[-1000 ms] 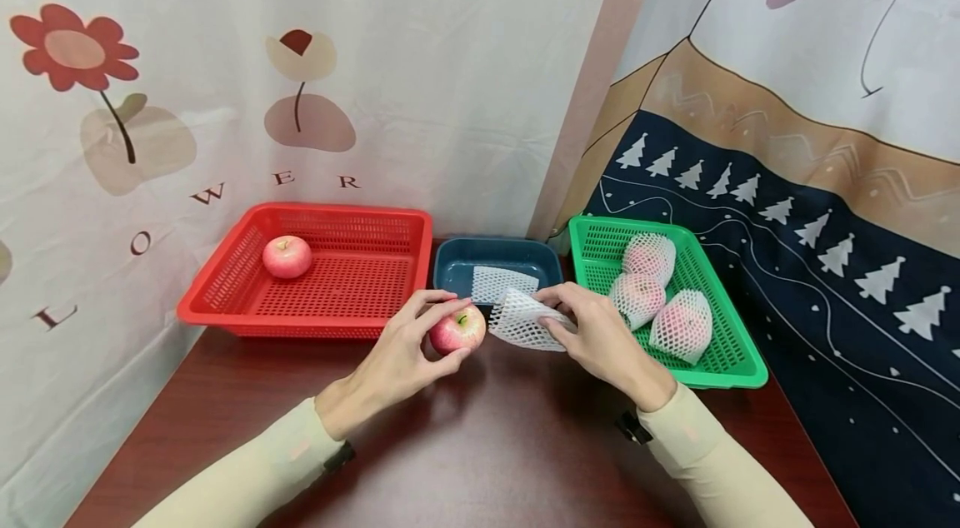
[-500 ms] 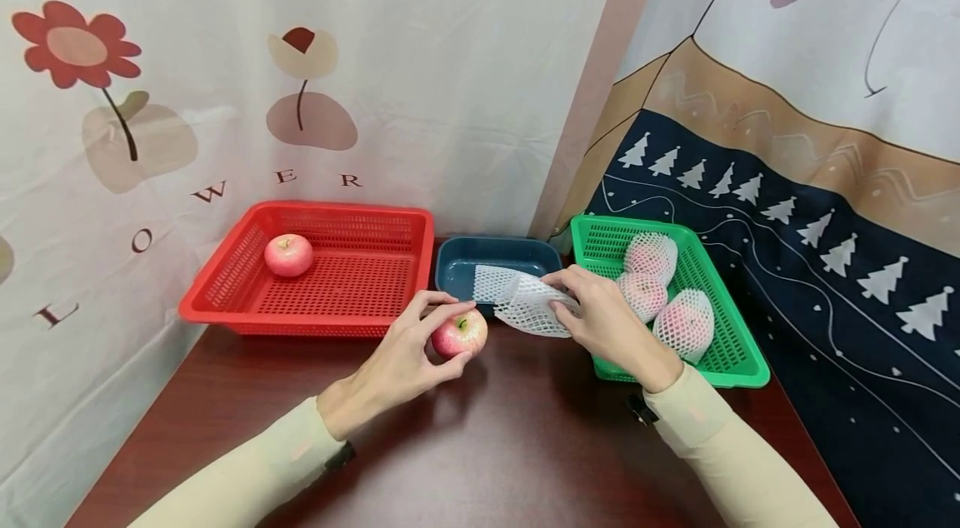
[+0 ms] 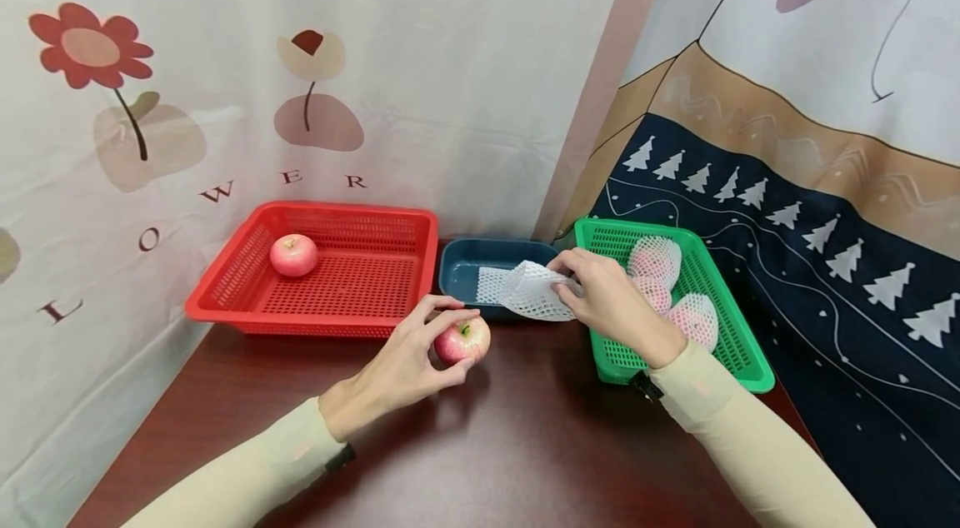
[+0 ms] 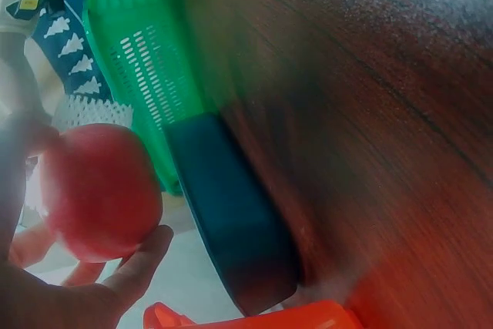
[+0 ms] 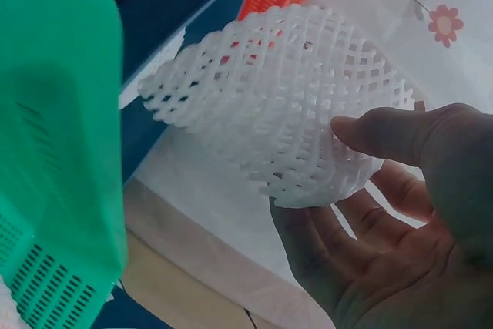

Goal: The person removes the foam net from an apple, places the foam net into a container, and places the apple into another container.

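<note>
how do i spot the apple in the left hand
On the brown table, a red basket stands left and a green basket right, with a blue tray between. In front of it, the left hand grips the apple. It wears no net, unlike the wrapped apples in the green basket, and is held, unlike the apple in the red one.

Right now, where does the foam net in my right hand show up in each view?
Head: foam net, pinched by your right hand, just right of and below centre.
Left wrist: foam net at left, partly behind the apple.
Right wrist: foam net across the upper middle.
Shared landmark: green basket.
</note>
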The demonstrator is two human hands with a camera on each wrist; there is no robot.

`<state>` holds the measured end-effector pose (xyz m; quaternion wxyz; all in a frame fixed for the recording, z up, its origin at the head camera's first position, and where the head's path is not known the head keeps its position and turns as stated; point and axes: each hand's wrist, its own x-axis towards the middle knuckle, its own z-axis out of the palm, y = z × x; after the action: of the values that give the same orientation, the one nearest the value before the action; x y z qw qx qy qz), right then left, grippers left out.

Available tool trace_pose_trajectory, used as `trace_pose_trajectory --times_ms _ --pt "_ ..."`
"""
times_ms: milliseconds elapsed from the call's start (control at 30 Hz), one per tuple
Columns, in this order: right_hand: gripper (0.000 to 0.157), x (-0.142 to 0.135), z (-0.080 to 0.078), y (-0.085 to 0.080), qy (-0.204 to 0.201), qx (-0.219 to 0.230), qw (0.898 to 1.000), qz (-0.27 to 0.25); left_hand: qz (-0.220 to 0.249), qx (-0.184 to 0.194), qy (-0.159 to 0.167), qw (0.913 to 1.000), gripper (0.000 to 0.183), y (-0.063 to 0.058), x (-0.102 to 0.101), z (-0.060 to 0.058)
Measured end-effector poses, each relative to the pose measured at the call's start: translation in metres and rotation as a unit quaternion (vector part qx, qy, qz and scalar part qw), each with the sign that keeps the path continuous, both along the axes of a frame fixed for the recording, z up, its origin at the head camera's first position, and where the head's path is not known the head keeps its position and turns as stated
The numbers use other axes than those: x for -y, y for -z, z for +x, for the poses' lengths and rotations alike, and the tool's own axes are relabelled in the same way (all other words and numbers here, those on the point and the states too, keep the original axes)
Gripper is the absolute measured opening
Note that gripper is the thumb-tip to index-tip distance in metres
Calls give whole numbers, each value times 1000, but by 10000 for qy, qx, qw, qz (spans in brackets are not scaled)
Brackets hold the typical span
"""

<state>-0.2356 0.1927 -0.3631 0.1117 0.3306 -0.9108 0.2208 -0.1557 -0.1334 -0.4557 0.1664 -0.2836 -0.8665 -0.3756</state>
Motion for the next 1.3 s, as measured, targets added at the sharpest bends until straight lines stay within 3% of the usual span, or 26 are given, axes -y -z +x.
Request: trace_pose_trajectory --times_ms 467,933,1300 --pt "14 14 -34 -19 203 241 9990 318 -106 57 100 9999 68 -2 -1 1" --pt "14 44 -80 -5 340 299 9966 689 -79 170 24 9998 69 -2 -2 3" --pt "10 60 -102 7 605 299 9922 1050 -123 172 53 9998 69 -1 -4 4"
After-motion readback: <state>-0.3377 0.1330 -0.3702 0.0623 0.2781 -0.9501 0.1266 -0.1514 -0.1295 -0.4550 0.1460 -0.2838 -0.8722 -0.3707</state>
